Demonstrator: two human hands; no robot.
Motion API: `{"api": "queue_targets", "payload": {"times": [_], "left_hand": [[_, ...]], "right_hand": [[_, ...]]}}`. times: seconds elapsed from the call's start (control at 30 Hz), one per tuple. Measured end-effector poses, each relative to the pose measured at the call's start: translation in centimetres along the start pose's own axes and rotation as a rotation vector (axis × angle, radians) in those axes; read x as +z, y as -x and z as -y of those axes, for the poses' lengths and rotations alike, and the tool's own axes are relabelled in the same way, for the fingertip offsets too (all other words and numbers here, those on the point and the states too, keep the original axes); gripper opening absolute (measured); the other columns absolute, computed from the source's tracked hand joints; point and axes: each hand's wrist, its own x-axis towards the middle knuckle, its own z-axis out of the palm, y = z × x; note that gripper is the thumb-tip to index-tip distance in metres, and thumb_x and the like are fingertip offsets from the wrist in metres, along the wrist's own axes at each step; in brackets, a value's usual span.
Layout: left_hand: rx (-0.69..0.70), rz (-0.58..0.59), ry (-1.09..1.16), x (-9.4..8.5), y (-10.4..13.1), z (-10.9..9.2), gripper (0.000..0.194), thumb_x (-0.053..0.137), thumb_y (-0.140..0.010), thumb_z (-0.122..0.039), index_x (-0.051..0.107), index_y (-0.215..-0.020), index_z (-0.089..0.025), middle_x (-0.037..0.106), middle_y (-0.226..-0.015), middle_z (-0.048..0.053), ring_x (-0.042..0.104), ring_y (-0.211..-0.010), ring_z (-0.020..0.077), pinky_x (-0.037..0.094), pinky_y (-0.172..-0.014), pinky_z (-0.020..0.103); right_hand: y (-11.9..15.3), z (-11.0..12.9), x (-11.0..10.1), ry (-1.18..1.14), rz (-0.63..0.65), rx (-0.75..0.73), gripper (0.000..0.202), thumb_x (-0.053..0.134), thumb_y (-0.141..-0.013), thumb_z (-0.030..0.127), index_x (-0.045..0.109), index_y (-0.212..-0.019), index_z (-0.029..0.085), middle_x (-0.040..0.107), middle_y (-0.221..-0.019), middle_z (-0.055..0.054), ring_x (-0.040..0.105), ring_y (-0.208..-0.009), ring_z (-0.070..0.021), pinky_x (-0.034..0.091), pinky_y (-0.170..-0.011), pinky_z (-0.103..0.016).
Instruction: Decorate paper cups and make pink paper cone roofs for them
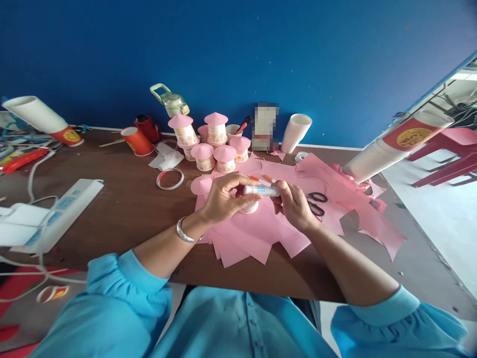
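A white glue stick (262, 190) with blue print lies level between my two hands above the pink paper. My left hand (222, 198) grips its left end, and my right hand (296, 205) has the other end between thumb and fingers. Just below the stick, a patterned paper cup (249, 208) shows in part; the hands hide the rest. A pink paper cone (201, 185) lies left of my left hand. Behind are several printed cups topped with pink cones (224, 155). Black-handled scissors (318, 204) rest on the pink sheets (242, 243) to the right.
A tape roll (170, 179) and a red cup (136, 141) sit at the left, near a power strip (70, 209) with cables. Cup stacks stand by the wall (295, 133) and at the right edge (376, 154). A bottle (173, 103) stands at the back.
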Motion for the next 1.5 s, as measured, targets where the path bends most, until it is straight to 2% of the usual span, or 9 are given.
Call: {"api": "queue_targets", "payload": {"times": [0.27,0.53,0.7,0.87,1.03,1.2,1.27,1.4,1.5], "left_hand": [[-0.01,-0.011,-0.003,0.0,0.0,0.1,0.024,0.087,-0.084,-0.038,0.077,-0.095,-0.019,0.076,-0.082,0.002,0.063,-0.066,0.0107,0.049,-0.058,0.024],[0.009,0.017,-0.059,0.0,0.0,0.0,0.025,0.087,-0.085,-0.04,0.077,-0.097,-0.02,0.078,-0.085,0.002,0.065,-0.067,0.0112,0.051,-0.06,0.025],[-0.02,-0.023,-0.065,-0.1,0.0,0.3,0.025,0.087,-0.085,-0.04,0.077,-0.095,-0.019,0.076,-0.08,0.001,0.058,-0.059,0.0086,0.046,-0.053,0.022],[0.023,0.023,-0.041,0.2,0.0,0.1,0.023,0.086,-0.085,-0.038,0.077,-0.096,-0.02,0.078,-0.086,0.002,0.068,-0.071,0.0121,0.053,-0.063,0.025],[0.022,0.03,-0.085,0.1,0.0,0.0,0.023,0.085,-0.086,-0.039,0.077,-0.099,-0.021,0.081,-0.093,0.005,0.072,-0.077,0.0147,0.055,-0.065,0.027],[0.006,0.05,-0.083,0.0,0.1,0.4,0.024,0.083,-0.088,-0.041,0.076,-0.1,-0.022,0.079,-0.091,0.004,0.07,-0.079,0.0155,0.056,-0.069,0.029],[-0.013,0.052,-0.046,-0.1,0.1,0.7,0.034,0.084,-0.086,-0.045,0.074,-0.111,-0.024,0.078,-0.101,0.005,0.07,-0.084,0.0157,0.056,-0.072,0.029],[-0.026,0.005,0.004,-0.5,0.0,2.2,0.094,0.09,-0.072,-0.063,0.051,-0.151,-0.03,0.063,-0.142,0.014,0.066,-0.119,0.0243,0.058,-0.093,0.036],[-0.096,0.144,0.0,-1.0,0.2,3.6,0.1,0.088,-0.074,-0.064,0.042,-0.157,-0.032,0.053,-0.156,0.016,0.054,-0.143,0.0317,0.051,-0.114,0.048]], "right_hand": [[-0.2,-0.3,-0.2,0.139,-0.048,-0.186,0.055,0.039,-0.104,0.074,0.058,-0.093,0.023,0.06,-0.07,0.0,0.054,-0.058,-0.0159,0.045,-0.062,-0.033],[-0.2,-0.4,-0.1,-0.087,0.066,0.012,0.063,0.03,-0.105,0.075,0.051,-0.072,0.025,0.043,-0.05,0.005,0.048,-0.048,-0.0144,0.046,-0.051,-0.031],[-0.3,-0.4,-0.1,-0.236,0.061,0.014,0.056,0.057,-0.096,0.076,0.066,-0.1,0.021,0.06,-0.071,0.002,0.057,-0.054,-0.0123,0.051,-0.053,-0.029],[-0.2,-0.6,0.2,-0.21,-0.027,0.099,0.053,0.052,-0.103,0.067,0.068,-0.087,0.019,0.045,-0.056,0.007,0.049,-0.046,-0.0093,0.049,-0.05,-0.026],[-0.4,-0.4,0.5,-0.413,-0.052,0.233,0.057,0.062,-0.096,0.071,0.07,-0.114,0.018,0.04,-0.057,0.01,0.042,-0.044,-0.0083,0.048,-0.043,-0.024],[-0.5,-0.5,0.7,-0.604,0.033,0.227,0.054,0.07,-0.091,0.069,0.07,-0.114,0.02,0.043,-0.062,0.01,0.041,-0.048,-0.0078,0.053,-0.05,-0.027],[-0.7,-0.6,0.5,-0.643,0.015,0.201,0.051,0.081,-0.084,0.064,0.069,-0.11,0.022,0.055,-0.071,0.006,0.047,-0.053,-0.0089,0.055,-0.054,-0.029],[-1.5,-0.7,-0.6,-0.65,-0.187,0.166,0.041,0.084,-0.082,0.058,0.063,-0.095,0.025,0.057,-0.076,0.004,0.048,-0.057,-0.0101,0.056,-0.057,-0.029],[-1.9,-1.1,-1.4,-0.62,-0.297,0.127,0.042,0.075,-0.088,0.064,0.057,-0.093,0.027,0.062,-0.08,0.003,0.058,-0.062,-0.0118,0.055,-0.056,-0.028]]}}
